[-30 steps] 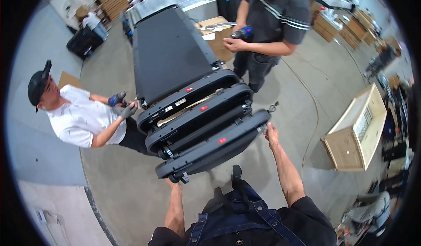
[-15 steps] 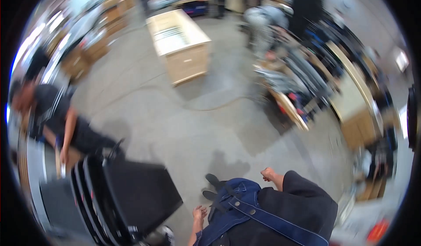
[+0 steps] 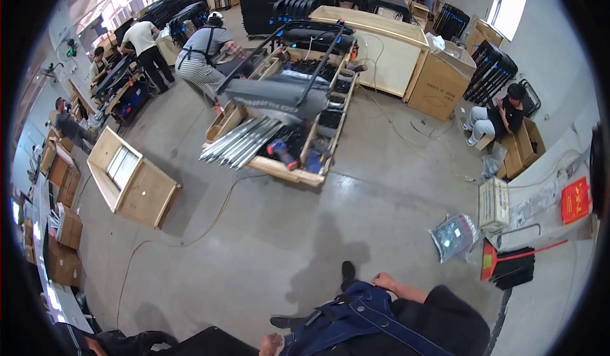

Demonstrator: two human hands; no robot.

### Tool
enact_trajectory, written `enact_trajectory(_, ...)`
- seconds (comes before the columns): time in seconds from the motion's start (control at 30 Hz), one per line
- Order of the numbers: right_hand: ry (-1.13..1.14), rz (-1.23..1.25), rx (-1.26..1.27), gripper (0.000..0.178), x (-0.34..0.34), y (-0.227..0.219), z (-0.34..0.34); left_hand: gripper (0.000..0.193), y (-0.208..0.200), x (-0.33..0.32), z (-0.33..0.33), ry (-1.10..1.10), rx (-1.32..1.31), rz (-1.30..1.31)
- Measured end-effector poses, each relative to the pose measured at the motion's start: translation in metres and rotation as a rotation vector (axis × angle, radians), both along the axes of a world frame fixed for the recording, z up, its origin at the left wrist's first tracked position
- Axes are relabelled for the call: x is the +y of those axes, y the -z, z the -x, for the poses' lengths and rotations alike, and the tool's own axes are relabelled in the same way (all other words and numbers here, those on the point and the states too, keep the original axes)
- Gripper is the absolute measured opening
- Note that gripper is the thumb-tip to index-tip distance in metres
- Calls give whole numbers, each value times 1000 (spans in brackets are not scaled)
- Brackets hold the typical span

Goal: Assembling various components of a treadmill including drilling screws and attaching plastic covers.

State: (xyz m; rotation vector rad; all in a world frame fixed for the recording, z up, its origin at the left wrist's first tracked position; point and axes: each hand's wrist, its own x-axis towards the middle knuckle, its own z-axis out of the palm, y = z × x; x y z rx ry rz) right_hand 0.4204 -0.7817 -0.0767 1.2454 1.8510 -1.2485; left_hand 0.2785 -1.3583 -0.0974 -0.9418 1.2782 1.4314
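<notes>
View swung right since 0.5 s ago — open wooden crate [image 3: 151, 198] now farther left. Next, silver tubes [image 3: 244, 141] on divided wooden rack [image 3: 291, 174]. Left hand [image 3: 271, 344] low, beside denim apron [image 3: 362, 306]; can't tell if closed. Apron on wearer's front, between the 2 hands. Right hand [image 3: 384, 282] at apron's edge — grip also unclear. Far right: plastic bag [image 3: 453, 236] near red dustpan [image 3: 488, 259].

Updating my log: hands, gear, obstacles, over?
Left hand, right hand near blue denim apron, nothing visibly held. Long wooden bench ahead, silvery metal tubes on it. Thin tan cable along floor, left.
</notes>
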Motion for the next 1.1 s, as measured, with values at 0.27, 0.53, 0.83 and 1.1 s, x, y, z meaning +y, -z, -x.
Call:
enact_trajectory(0.27,677,98,208,34,196,-39,36,23,-33,347,141,651,508,303)
enact_trajectory(0.53,443,104,73,26,295,54,71,36,-45,584,280,554,379,3)
enact_trajectory(0.83,-117,-132,28,37,527,-12,280,22,29,753,394,783,501,187)
enact_trajectory(1.1,-393,-316,656,31,650,-51,672,39,-72,833,487,-131,345,-51)
